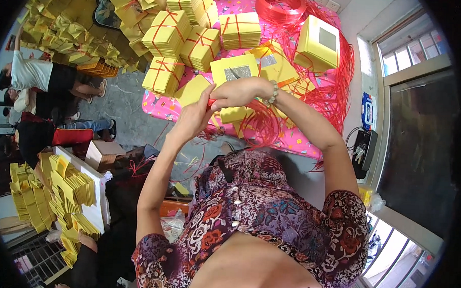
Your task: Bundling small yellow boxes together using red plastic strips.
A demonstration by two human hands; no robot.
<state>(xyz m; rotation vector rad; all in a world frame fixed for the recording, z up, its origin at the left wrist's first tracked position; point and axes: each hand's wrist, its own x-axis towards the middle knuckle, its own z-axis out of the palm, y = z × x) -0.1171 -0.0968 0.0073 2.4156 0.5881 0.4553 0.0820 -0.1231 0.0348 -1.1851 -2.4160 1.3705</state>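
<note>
Over the near edge of the pink table, my hands meet with closed fingers. My left hand (192,117) pinches a short bright-red piece, apparently plastic ribbon (210,102), at the fingertips. My right hand (242,91), with a beaded bracelet at the wrist, presses against it; what lies inside its fingers is hidden. Just beyond the right hand lies a yellow paper packet (221,72) with a silver panel, and a thin dark pointed shape crosses that panel. Loops of loose red ribbon (264,126) hang under the right forearm.
Tied yellow bundles (163,74) stand at the table's left, and another (317,45) at the right. A red ribbon coil (280,7) lies at the back beside tangled strands. Co-workers (32,137) sit on the left near yellow stacks (74,184). A window wall borders the right.
</note>
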